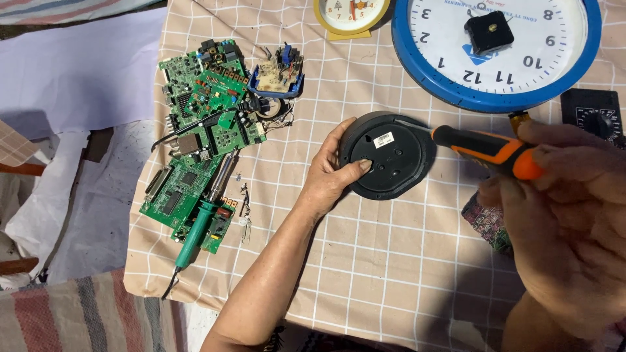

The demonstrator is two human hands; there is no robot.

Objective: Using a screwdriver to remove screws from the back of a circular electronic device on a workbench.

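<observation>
Right hand [574, 221]: nearest camera, fingers wrapped tight round orange-black screwdriver [492, 148], tip resting on upper rim of black round casing [391, 156]. Left hand [329, 176]: just left of that grip, clasping casing edge, thumb pressed on its back. Casing lies flat on checked cloth [365, 261]. Well left: green soldering iron [199, 228] over green circuit boards [202, 124]. Beyond grip: blue-rimmed wall clock [495, 98], yellow clock [349, 16].
</observation>
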